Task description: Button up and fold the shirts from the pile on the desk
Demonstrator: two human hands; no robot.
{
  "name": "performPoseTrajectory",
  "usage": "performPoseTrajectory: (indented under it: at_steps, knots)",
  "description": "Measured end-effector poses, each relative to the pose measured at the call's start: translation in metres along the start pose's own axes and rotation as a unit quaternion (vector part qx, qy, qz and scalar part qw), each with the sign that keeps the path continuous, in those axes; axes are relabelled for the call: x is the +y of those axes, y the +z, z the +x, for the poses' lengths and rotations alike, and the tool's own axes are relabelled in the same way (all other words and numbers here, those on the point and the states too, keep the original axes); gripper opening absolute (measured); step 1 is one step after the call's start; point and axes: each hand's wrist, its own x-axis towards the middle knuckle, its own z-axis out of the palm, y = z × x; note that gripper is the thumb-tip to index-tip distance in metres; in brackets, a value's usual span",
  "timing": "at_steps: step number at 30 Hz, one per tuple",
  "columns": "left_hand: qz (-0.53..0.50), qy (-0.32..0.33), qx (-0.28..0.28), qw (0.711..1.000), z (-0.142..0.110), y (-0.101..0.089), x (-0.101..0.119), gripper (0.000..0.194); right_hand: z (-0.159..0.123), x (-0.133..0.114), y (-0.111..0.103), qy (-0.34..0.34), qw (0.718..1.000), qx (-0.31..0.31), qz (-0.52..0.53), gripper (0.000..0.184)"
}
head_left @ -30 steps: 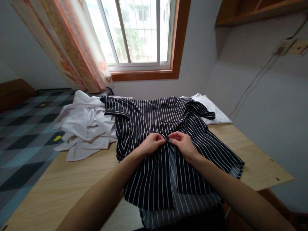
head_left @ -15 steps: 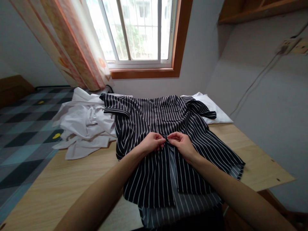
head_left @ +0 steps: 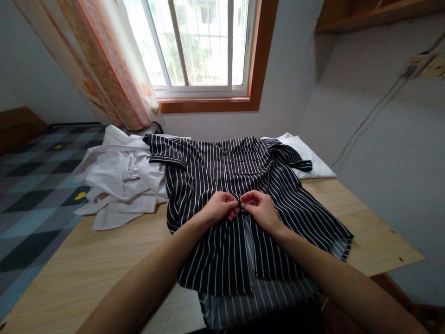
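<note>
A black-and-white striped shirt (head_left: 222,174) is spread front side up on the wooden worktop (head_left: 104,250), its short sleeves directed to either side and its hem toward the person. The front edges are gripped near the middle of the garment by both hands, whose fingertips nearly meet. The left hand (head_left: 221,207) is closed on the fabric, the thumb pressed against the bent index finger and the remaining fingers curled beneath. The right hand (head_left: 262,211) is likewise pinched on the cloth, thumb and forefinger brought together and pointed toward the left hand; the detail between the fingertips is too small to be made out. Both forearms are extended forward from the lower corners of the view and converged at the shirt, the wrists held low over it. Below the hands, the front panels are parted, and the paler inner side of the back is exposed. A crumpled white heap of cloth (head_left: 121,176) is placed beside the left sleeve; white cloth (head_left: 321,168) is partly covered by the right sleeve. A checked bed (head_left: 34,199) is seen at the left; beyond the worktop, a window (head_left: 201,51) is flanked by a patterned curtain (head_left: 107,60).
</note>
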Motion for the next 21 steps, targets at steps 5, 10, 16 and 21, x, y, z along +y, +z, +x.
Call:
performPoseTrajectory:
  at_steps: [5,10,16,21]
  knots:
    - [-0.051,-0.019,0.014,0.998,0.0,0.003,0.0,0.02,-0.005,-0.003,0.005,-0.06,0.994,0.021,-0.088,0.01]
    - [-0.071,-0.039,0.024,0.996,-0.001,0.005,0.003,0.016,-0.008,-0.006,0.006,-0.099,0.982,0.036,-0.16,0.023]
    - [-0.073,-0.013,0.039,0.996,-0.001,0.008,0.0,0.022,-0.011,-0.005,0.009,-0.136,0.965,0.059,-0.218,0.032]
    - [-0.092,0.015,0.066,0.993,0.001,0.013,-0.004,0.025,-0.012,-0.004,0.011,-0.163,0.959,0.068,-0.222,0.032]
